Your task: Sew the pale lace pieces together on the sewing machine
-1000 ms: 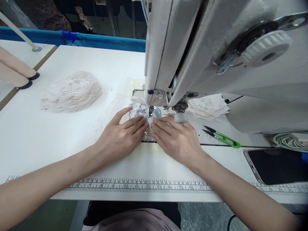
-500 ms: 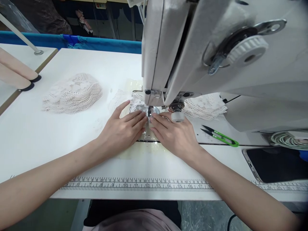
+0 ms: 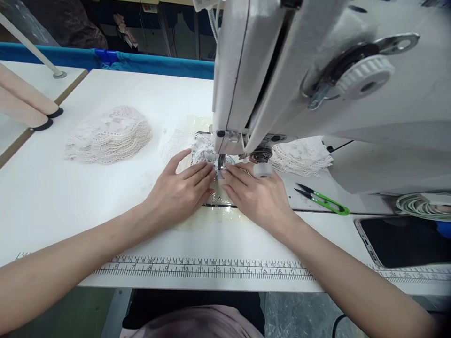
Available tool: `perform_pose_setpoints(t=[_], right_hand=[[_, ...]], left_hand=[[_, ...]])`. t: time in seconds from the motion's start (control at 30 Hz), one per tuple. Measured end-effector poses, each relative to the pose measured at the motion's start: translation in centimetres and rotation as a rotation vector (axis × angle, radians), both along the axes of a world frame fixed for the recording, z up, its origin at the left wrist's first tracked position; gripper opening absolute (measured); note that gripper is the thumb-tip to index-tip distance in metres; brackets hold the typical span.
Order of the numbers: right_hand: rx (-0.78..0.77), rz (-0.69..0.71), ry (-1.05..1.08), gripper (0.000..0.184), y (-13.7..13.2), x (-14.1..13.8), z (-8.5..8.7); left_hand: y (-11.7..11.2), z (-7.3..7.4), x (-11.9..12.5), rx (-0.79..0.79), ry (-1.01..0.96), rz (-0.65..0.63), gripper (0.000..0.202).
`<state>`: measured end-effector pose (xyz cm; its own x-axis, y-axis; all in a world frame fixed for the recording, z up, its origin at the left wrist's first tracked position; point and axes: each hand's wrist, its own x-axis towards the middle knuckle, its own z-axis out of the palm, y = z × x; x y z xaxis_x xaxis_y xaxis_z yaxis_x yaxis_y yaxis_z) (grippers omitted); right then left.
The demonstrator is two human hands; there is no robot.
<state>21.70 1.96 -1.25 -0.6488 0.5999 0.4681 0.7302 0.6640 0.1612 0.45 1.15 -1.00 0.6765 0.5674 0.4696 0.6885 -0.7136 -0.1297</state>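
Note:
My left hand (image 3: 178, 190) lies flat on the table with fingers stretched out, pressing a small piece of white lace (image 3: 200, 152) just left of the needle. My right hand (image 3: 257, 195) also lies flat, fingers extended, fingertips touching the lace right beside the presser foot (image 3: 220, 165). The lace runs under the head of the white sewing machine (image 3: 317, 80), which hides its far part. Both hands' fingertips nearly meet in front of the needle.
A stack of white lace pieces (image 3: 109, 134) sits at the left, another lace pile (image 3: 303, 157) behind the machine at the right. Green thread snips (image 3: 322, 199) and a dark phone (image 3: 405, 241) lie at the right. A printed ruler (image 3: 211, 267) lines the table's front edge.
The lace has fed further back under the presser foot, and both hands have slid slightly forward with it. The view has shifted a little.

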Motion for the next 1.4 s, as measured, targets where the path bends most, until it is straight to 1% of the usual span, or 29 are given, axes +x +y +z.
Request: perform_pose_setpoints(t=[0.27,0.47,0.53,0.6,0.7,0.77,0.8,0.87,0.93,1.0,1.03,1.07,1.1,1.13,1.17,1.2,1.27,1.33,1.4], right_hand=[[-0.053,0.001,0.0,0.03,0.0,0.3,0.5],[-0.055,0.007,0.0,0.03,-0.2,0.6,0.9],[-0.051,0.015,0.015,0.029,-0.2,0.7,0.9],[-0.038,0.028,0.046,0.027,-0.2,0.7,0.9],[-0.08,0.075,0.13,0.026,-0.3,0.7,0.7],[-0.181,0.129,0.232,0.029,-0.5,0.5,0.7],[-0.252,0.164,0.295,0.031,-0.7,0.3,0.8],[-0.429,0.222,0.41,0.041,-1.1,-0.3,1.3],[-0.64,0.226,0.476,0.059,-1.5,-1.3,2.2],[-0.875,0.18,0.518,0.077,-1.6,-2.4,3.5],[-0.996,0.155,0.543,0.079,-1.5,-3.0,4.1],[-1.119,0.146,0.574,0.073,-1.3,-3.6,4.7],[-1.239,0.152,0.607,0.06,-1.1,-4.3,5.2],[-1.344,0.167,0.646,0.043,-0.8,-4.9,5.6],[-1.425,0.193,0.688,0.029,-0.5,-5.5,5.9],[-1.474,0.213,0.731,0.026,-0.3,-6.1,6.0],[-1.496,0.234,0.809,0.031,0.1,-7.3,6.2],[-1.476,0.228,0.851,0.031,0.3,-8.4,6.4],[-1.471,0.248,0.864,0.03,0.3,-9.2,6.6]], left_hand=[[1.1,-0.3,-0.2,-0.047,-0.031,0.012,0.03],[1.4,-0.5,-0.4,-0.135,-0.063,0.067,0.035],[1.3,-0.4,-0.5,-0.144,-0.067,0.115,0.035],[1.4,0.0,-0.6,-0.166,-0.039,0.196,0.032],[1.7,1.1,-1.2,-0.244,0.051,0.308,0.031],[2.0,2.5,-2.0,-0.352,0.071,0.342,0.03],[2.0,3.4,-2.6,-0.443,0.053,0.343,0.029],[2.0,5.3,-3.8,-0.718,-0.052,0.3,0.028],[1.7,7.1,-4.9,-0.943,-0.129,0.216,0.028],[1.4,8.5,-5.7,-1.055,-0.162,0.107,0.026],[1.3,9.0,-6.0,-1.078,-0.17,0.059,0.026],[1.2,9.3,-6.2,-1.094,-0.177,0.022,0.025],[1.1,9.6,-6.4,-1.105,-0.184,0.002,0.025],[1.0,9.8,-6.7,-1.114,-0.196,-0.008,0.026],[0.9,9.9,-7.0,-1.123,-0.212,-0.011,0.026],[0.8,9.9,-7.4,-1.127,-0.24,-0.009,0.027],[0.4,9.5,-8.4,-1.128,-0.33,0.012,0.029],[-0.4,8.8,-9.8,-1.142,-0.434,0.044,0.029],[-1.5,7.7,-11.5,-1.207,-0.485,0.062,0.026]])
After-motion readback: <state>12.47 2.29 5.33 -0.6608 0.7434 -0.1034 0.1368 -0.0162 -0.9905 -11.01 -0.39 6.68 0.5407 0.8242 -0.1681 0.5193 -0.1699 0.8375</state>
